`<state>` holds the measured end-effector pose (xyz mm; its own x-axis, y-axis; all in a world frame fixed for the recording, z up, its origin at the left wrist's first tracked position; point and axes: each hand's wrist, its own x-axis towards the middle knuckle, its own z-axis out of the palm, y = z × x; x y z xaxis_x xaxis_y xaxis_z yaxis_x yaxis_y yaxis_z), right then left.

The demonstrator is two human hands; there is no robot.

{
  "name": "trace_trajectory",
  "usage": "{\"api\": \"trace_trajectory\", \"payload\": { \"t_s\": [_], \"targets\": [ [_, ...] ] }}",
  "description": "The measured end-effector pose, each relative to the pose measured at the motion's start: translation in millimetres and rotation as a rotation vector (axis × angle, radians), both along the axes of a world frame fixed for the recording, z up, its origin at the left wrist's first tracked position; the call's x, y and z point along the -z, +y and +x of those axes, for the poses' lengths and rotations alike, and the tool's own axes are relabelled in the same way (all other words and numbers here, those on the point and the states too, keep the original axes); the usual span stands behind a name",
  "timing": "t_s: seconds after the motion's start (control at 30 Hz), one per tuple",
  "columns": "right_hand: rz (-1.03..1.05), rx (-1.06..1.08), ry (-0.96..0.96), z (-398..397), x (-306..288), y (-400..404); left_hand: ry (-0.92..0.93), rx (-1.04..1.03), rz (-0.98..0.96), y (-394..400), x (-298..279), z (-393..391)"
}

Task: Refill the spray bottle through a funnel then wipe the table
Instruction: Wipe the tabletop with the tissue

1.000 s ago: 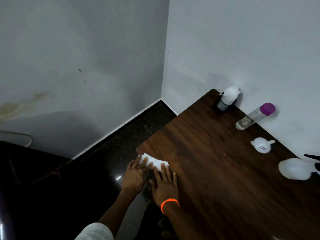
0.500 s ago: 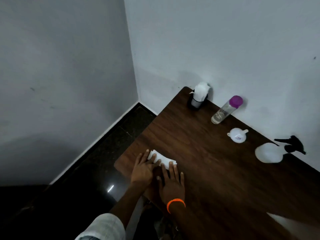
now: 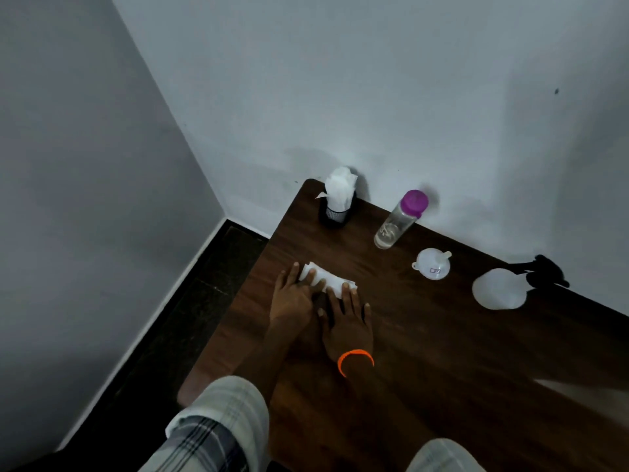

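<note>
Both hands lie flat and spread on a folded white tissue (image 3: 326,279) near the middle of the frame. Left hand (image 3: 292,296) presses the left end of it, and the right hand (image 3: 347,318), with an orange band (image 3: 355,361) on its wrist, presses the right end with its fingertips. Neither hand pinches anything; the fingers lie open and push down. I think the tissue is held this way so it stays flat and rubs the brown table (image 3: 425,369) well. It sits close to the table's left edge, so this looks like the wiping part of the job. Along the wall at the top of the table are the other things, well apart from the hands, likely put there to keep the wiping space free. A black holder (image 3: 335,216) with more tissues stands in the corner. Next to it is a clear bottle (image 3: 396,223) with a purple cap, almost empty. A white funnel (image 3: 432,264) lies on the table to the right of that. At the far right, the white spray bottle (image 3: 498,287) with its black sprayer on top stands near the wall.
</note>
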<state>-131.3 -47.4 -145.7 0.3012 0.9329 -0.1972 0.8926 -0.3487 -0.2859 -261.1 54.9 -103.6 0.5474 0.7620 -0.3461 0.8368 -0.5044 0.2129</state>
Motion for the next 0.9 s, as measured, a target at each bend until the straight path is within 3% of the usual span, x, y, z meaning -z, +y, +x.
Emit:
{"api": "trace_trajectory", "payload": {
  "t_s": [0.23,0.37,0.67,0.9],
  "targets": [
    [0.025,0.078,-0.009,36,4,56,-0.077,0.028,0.028,65,8,49],
    [-0.043,0.102,-0.004,58,-1,69,-0.019,0.091,0.034,78,5,80],
    [-0.077,0.198,0.026,91,-13,40,-0.064,0.173,-0.017,56,6,124],
    [-0.131,0.232,0.033,79,-16,3,-0.118,0.159,-0.048,17,-2,114]
  ]
}}
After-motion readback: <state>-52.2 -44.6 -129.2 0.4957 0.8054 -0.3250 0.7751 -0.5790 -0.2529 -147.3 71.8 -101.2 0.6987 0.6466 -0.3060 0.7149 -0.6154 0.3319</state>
